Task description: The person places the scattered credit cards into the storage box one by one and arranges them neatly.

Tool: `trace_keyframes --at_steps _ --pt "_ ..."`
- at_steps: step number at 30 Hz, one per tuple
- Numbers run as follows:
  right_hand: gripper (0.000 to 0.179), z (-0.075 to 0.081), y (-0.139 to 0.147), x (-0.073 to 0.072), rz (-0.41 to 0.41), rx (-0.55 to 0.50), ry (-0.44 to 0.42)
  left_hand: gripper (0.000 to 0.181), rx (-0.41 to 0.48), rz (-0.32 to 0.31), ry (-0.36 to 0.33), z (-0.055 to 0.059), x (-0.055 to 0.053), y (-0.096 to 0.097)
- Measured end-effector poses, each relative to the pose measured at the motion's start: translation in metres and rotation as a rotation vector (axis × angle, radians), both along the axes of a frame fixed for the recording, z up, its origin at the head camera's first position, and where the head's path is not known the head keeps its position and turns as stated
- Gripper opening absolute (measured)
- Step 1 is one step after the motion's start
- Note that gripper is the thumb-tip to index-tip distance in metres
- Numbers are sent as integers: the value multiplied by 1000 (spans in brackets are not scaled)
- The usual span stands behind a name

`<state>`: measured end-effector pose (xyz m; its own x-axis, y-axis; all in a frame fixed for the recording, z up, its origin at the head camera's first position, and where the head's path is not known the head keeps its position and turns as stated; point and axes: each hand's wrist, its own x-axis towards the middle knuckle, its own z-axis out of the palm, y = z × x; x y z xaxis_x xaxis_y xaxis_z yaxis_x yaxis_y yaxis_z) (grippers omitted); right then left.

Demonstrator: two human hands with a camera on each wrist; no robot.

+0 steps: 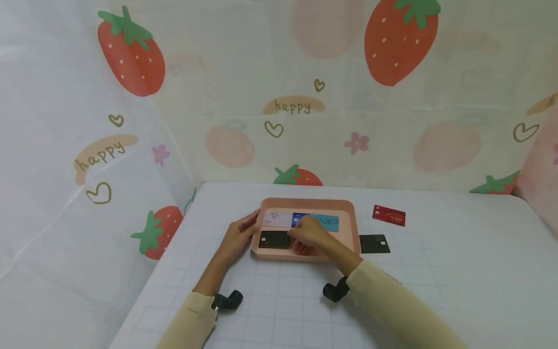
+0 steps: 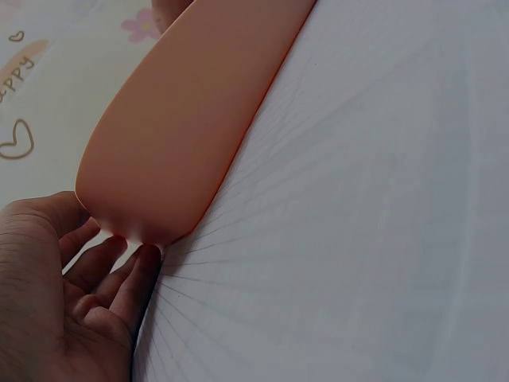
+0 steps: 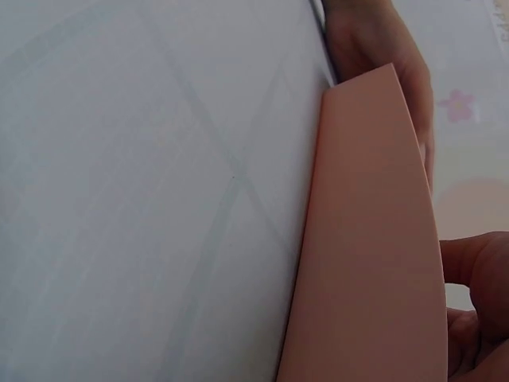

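Observation:
A shallow pink tray lies on the table. My left hand holds its left end, with fingertips against the outer wall in the left wrist view. Over the tray's middle, my right hand has curled fingers and seems to pinch the right edge of a black card; the contact is partly hidden. Behind it, a pale floral card, a dark blue card and a light blue VIP card lie in a row. The right hand partly covers the two blue cards.
To the right of the tray, a red VIP card lies on the white table. Another black card lies by the tray's right edge. A strawberry-printed cloth hangs behind the table.

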<state>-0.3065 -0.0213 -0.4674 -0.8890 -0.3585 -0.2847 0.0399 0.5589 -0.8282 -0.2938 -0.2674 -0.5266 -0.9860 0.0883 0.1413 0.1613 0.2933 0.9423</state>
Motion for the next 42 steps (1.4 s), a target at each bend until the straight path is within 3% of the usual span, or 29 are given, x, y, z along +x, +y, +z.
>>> trace_keyframes --at_steps 17,36,42 --pt "28 9 16 4 48 -19 42 48 -3 9 -1 -2 0 0" --pt "28 27 43 29 144 -72 194 49 -23 16 -21 -1 0 1" --pt "27 31 54 37 188 -89 269 48 -19 10 4 1 3 2"
